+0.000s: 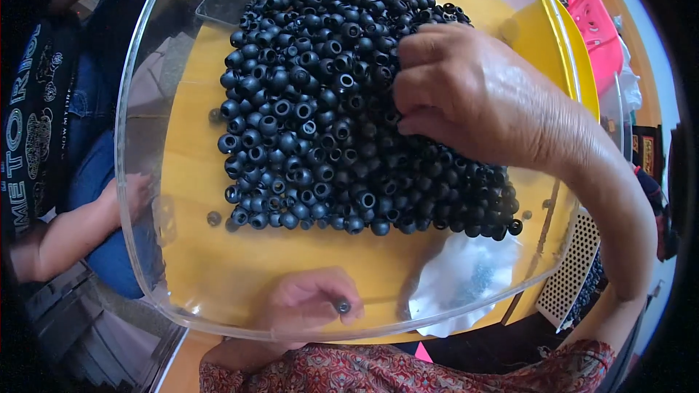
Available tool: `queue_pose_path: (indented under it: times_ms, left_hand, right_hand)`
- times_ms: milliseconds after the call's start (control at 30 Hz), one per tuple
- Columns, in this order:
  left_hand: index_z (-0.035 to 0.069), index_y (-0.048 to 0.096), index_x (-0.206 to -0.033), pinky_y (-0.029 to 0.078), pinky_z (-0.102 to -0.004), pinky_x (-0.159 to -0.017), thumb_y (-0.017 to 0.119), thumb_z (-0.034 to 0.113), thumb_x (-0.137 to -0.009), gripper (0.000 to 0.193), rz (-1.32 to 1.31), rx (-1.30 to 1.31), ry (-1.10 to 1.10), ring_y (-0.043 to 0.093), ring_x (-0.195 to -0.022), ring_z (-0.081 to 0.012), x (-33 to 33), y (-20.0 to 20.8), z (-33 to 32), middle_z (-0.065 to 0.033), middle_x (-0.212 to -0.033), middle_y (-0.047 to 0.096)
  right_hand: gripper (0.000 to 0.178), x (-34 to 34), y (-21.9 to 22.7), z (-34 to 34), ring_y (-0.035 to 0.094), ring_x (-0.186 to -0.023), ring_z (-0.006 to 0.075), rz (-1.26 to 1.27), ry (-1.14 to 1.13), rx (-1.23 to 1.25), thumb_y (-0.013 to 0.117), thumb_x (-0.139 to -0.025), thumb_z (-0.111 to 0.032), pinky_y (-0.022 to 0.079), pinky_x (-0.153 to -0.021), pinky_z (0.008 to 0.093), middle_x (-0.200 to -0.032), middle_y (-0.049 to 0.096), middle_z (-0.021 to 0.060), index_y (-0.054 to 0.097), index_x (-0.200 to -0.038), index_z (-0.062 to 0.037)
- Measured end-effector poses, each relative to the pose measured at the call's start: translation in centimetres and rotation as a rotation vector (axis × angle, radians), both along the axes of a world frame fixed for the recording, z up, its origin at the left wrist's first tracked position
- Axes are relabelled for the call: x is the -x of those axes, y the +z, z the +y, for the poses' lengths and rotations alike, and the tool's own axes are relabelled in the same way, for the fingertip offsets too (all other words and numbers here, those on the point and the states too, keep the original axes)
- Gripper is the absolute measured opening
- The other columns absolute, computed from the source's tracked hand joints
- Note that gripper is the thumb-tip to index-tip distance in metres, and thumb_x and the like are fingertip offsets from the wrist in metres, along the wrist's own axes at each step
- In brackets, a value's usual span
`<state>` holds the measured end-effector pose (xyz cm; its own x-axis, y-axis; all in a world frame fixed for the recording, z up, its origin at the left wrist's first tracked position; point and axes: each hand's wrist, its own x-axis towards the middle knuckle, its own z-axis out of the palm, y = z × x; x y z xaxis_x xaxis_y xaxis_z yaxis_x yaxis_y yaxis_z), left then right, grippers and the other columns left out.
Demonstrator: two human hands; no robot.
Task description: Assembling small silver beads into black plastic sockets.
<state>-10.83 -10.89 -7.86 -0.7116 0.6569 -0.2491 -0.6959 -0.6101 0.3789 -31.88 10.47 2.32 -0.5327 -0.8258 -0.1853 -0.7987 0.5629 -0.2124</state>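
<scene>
Nearest to the person, the left hand [306, 306] rests at the close rim of the clear plastic bowl [138, 175], its fingers curled and pinched closed on one single black bead [343, 306], which shows between thumb and fingertip just at the bowl's wall. The step in hand seems to be picking beads one by one out of the heap: one bead is already taken, and the other hand is searching for more. Farther in, the pile of black beads [306, 102] lies on the bowl's bottom, over the yellow table [218, 247]; a few loose beads sit apart at its left edge. The right hand [466, 94] lies on the pile's right side, fingers bent and half closed, the tips pressed among the beads; whether they grip one I cannot tell. The next move, I judge, calls for a fine pinch so only one bead lifts without scattering the neighbours. Beyond the bowl's left side, another person's hand [131, 193] rests on blue trousers.
</scene>
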Motion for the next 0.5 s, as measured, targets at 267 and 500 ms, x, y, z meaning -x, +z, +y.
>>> queue_pose_path:
  times_ms: [267,500]
  left_hand:
    - [-0.007,0.057,-0.089,0.048,-0.0355,-0.066,0.065,0.019,-0.083,0.028,-0.016,0.089,0.148,0.058,-0.071,-0.0248,0.2,0.4,1.0,-0.0147,-0.078,0.057]
    - [-0.007,0.058,-0.09,0.049,-0.0369,-0.069,0.066,0.016,-0.081,0.026,-0.036,0.097,0.105,0.059,-0.073,-0.0259,0.4,0.2,0.8,-0.0148,-0.079,0.057]
  right_hand:
    - [0.011,-1.6,-0.9,0.1,0.059,-0.082,0.0266,0.094,-0.066,-0.129,0.064,-0.071,-0.015,0.047,-0.075,0.0389,-0.078,0.058,0.0092,0.064,-0.07,-0.0047]
    - [0.015,-1.6,-0.9,-0.7,0.055,-0.086,0.0224,0.081,-0.104,-0.248,0.067,-0.074,-0.02,0.042,-0.077,0.0367,-0.08,0.056,0.0063,0.063,-0.069,-0.0065]
